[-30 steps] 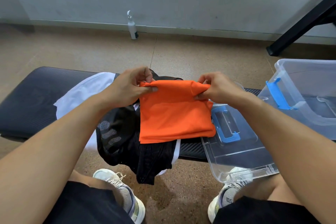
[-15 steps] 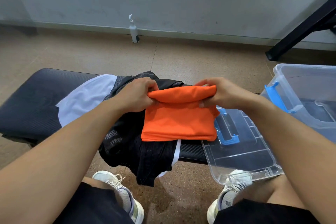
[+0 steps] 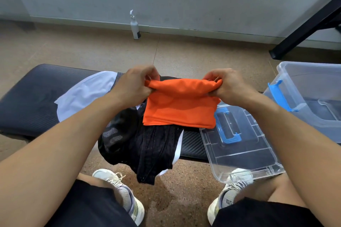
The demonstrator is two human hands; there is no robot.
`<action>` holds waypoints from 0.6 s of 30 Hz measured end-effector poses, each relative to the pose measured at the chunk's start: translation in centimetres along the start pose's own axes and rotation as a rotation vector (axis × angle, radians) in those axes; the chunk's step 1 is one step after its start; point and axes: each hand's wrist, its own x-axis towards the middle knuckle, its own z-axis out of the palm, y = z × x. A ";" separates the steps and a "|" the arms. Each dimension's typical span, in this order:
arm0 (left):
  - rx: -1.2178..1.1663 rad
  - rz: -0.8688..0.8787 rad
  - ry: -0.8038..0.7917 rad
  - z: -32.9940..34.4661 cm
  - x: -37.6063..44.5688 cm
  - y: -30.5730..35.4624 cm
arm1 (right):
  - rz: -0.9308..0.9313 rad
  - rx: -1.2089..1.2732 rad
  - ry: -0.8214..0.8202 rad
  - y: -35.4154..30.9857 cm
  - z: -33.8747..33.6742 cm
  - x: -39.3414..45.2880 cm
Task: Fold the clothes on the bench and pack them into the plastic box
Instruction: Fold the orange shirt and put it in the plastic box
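— What are we holding right now?

— We are gripping the orange garment (image 3: pixel 180 106) with both hands. Our left hand (image 3: pixel 135 84) is pinching its far left corner, fingers curled round the cloth, and our right hand (image 3: pixel 226 84) is pinching the far right corner in the same way. The far edge is being held up, while the near part is lying folded in layers.

— Where is it sitting?

— It is resting on the black mesh garment (image 3: pixel 140 145), which is draping over the near edge of the counter (image 3: pixel 27 101). A white garment (image 3: pixel 86 96) is lying just beside the black one, to the left and partly under it.

— And the plastic box (image 3: pixel 313 97)?

— It is standing on the floor to our right, open, with a blue latch (image 3: pixel 280 96) on its near wall. Its clear lid (image 3: pixel 241 143) with a blue handle is lying on the right end of the counter, touching the orange garment's right edge and overhanging towards our shoes.

— Anything else?

— A white bottle (image 3: pixel 134 26) is standing upright against the far wall.
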 end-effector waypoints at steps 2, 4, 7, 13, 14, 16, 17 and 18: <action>0.019 0.011 -0.103 -0.5 -0.4 0.1 | 0.017 0.001 -0.096 0.1 -0.4 -0.2; 0.025 0.014 -0.183 -1.1 -0.9 0.3 | 0.014 0.010 -0.169 0.1 -1.0 -0.5; 0.042 -0.005 -0.260 -1.9 -1.3 0.7 | 0.007 -0.032 -0.262 0.2 -1.7 -1.2; 0.152 -0.064 -0.457 -2.3 -1.8 0.1 | -0.042 -0.243 -0.478 -0.4 -1.7 -2.1; 0.185 -0.066 -0.494 -2.2 -1.9 0.0 | -0.070 -0.279 -0.513 -0.7 -1.7 -2.3; 0.244 -0.073 -0.536 -2.1 -1.9 0.1 | -0.097 -0.357 -0.565 -1.1 -1.8 -2.6; 0.258 -0.079 -0.529 -2.1 -1.9 0.2 | -0.092 -0.374 -0.582 -1.3 -1.9 -2.7; 0.259 -0.089 -0.504 -2.0 -1.8 0.3 | -0.077 -0.366 -0.583 -1.4 -2.0 -2.8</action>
